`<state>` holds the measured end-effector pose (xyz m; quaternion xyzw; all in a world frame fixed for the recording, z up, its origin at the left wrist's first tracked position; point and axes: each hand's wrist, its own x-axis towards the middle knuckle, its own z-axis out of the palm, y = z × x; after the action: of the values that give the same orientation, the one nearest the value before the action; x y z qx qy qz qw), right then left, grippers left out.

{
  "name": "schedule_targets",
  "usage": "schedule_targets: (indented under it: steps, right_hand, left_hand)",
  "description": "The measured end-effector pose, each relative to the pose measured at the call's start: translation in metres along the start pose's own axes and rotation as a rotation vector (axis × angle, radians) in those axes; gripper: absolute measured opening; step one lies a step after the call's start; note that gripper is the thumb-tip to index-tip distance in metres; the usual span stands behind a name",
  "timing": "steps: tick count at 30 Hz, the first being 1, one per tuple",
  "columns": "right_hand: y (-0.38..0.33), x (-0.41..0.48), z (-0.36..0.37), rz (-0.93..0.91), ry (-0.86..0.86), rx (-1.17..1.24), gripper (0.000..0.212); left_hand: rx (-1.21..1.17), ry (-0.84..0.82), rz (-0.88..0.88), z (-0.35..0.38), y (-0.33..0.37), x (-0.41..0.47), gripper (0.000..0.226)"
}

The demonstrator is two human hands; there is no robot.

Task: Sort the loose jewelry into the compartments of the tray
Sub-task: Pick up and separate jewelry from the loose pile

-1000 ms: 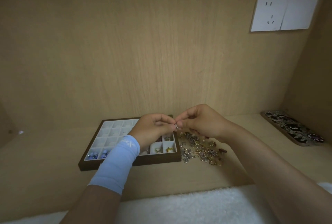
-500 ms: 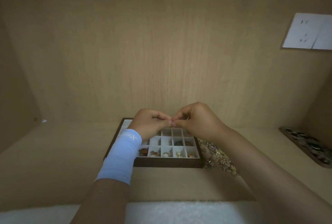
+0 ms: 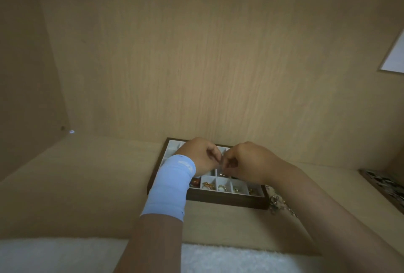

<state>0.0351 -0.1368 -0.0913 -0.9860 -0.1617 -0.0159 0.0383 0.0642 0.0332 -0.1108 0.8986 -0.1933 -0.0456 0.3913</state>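
A dark wooden tray (image 3: pixel 227 201) with white compartments lies on the shelf against the back wall. Its front row holds an orange bead (image 3: pixel 195 182), gold pieces (image 3: pixel 207 185) and other small jewelry. My left hand (image 3: pixel 200 156), with a light blue wrist sleeve, and my right hand (image 3: pixel 247 162) meet fingertip to fingertip over the tray's middle. Both pinch a tiny piece of jewelry that the fingers mostly hide. The loose jewelry pile (image 3: pixel 278 203) lies just right of the tray, partly behind my right forearm.
A patterned dark lid or tray (image 3: pixel 384 185) lies at the far right on the shelf. A white wall plate (image 3: pixel 393 58) is on the back panel at right. White fluffy fabric (image 3: pixel 54 255) runs along the front edge. The left wall stands close.
The view has swung left and down, so the tray now sits more to the centre-right. My joined hands have moved from the tray's right edge to over its middle compartments.
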Motion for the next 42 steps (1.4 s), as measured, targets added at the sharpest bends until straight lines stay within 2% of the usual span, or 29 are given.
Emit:
schedule_targets:
  steps: [4, 7, 10, 13, 16, 25, 30, 36, 40, 42]
  right_hand:
    - [-0.005, 0.005, 0.003, -0.013, -0.039, -0.016, 0.012]
    - [-0.003, 0.005, 0.000, -0.010, -0.074, 0.080, 0.012]
    - [0.010, -0.006, -0.009, 0.015, -0.013, 0.215, 0.011]
    - [0.035, -0.026, -0.020, 0.068, 0.082, 0.243, 0.009]
    - [0.060, -0.048, -0.025, 0.138, 0.100, 0.296, 0.008]
    - [0.084, -0.068, -0.011, 0.135, -0.151, 0.376, 0.008]
    - [0.088, -0.069, -0.012, 0.137, -0.251, 0.399, 0.018]
    - [0.093, -0.069, -0.011, 0.135, -0.227, 0.381, 0.015]
    - [0.101, -0.070, -0.016, 0.206, -0.075, 0.448, 0.013]
    - [0.099, -0.068, -0.013, 0.207, -0.012, 0.398, 0.012]
  left_hand:
    - [0.050, -0.046, -0.002, 0.003, 0.000, 0.002, 0.011]
    - [0.065, -0.042, 0.007, 0.004, 0.000, 0.003, 0.011]
    - [0.072, -0.025, 0.028, 0.008, 0.005, 0.004, 0.012]
    - [0.046, 0.007, 0.063, 0.018, 0.015, 0.006, 0.019]
    - [0.004, 0.032, 0.143, 0.033, 0.030, 0.007, 0.015]
    - [0.216, -0.013, 0.289, 0.073, 0.045, 0.008, 0.003]
    - [0.256, 0.005, 0.331, 0.086, 0.044, 0.009, 0.009]
    - [0.265, 0.044, 0.377, 0.091, 0.046, 0.010, 0.005]
    - [0.246, 0.069, 0.355, 0.092, 0.046, 0.009, 0.009]
    - [0.251, 0.076, 0.347, 0.093, 0.046, 0.009, 0.009]
